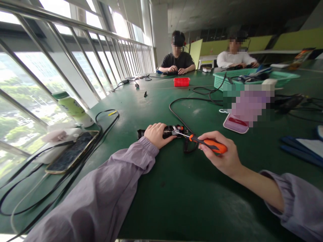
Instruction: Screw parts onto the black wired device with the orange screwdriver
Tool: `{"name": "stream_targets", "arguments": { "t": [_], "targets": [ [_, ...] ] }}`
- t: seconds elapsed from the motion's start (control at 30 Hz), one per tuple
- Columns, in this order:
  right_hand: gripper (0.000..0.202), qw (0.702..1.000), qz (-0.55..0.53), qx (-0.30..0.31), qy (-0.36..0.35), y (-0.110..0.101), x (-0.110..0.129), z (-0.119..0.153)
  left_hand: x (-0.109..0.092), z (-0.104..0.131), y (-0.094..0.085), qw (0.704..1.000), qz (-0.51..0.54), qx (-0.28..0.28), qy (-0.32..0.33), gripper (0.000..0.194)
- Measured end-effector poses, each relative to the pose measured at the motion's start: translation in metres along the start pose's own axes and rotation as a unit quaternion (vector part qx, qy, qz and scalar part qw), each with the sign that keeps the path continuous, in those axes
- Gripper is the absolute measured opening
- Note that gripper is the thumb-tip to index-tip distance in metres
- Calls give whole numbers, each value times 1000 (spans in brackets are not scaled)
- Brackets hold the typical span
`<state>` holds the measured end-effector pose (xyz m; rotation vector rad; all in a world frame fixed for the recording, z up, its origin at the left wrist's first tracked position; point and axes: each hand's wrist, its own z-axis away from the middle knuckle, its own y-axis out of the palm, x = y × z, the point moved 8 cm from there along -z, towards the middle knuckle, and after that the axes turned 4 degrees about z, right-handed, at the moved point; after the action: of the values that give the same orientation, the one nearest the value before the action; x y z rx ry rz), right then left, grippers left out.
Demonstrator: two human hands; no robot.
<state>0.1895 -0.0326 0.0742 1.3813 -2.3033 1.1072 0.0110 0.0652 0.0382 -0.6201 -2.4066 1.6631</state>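
Note:
A black device [167, 132] with metal and orange parts lies on the green table [161, 188], and a dark cable runs off its right end. My left hand [155, 134] is wrapped over its middle, pressing it to the tabletop. In my right hand [220, 153] is a screwdriver [209, 144] with an orange and black handle, held between thumb and fingers. Its thin shaft points left, and the tip meets the device's silvery part just right of my left thumb. A black loop-shaped piece [189, 146] sits below the device's right end.
A phone [72, 153], cables and a green bottle [73, 109] are at the left by the railing [101, 33]. Farther back stand a red basket [181, 82] and a green basket [220, 82]. A pink case [236, 123] and blue gloves [302, 151] lie right. Two people sit opposite.

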Motion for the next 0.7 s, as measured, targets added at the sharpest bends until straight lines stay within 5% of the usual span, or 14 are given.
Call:
{"name": "stream_targets", "arguments": {
  "t": [0.7],
  "targets": [
    [10,1000,-20,12,16,1,-8,3,1,0,1,1000,3,-1,6,51]
  ]
}}
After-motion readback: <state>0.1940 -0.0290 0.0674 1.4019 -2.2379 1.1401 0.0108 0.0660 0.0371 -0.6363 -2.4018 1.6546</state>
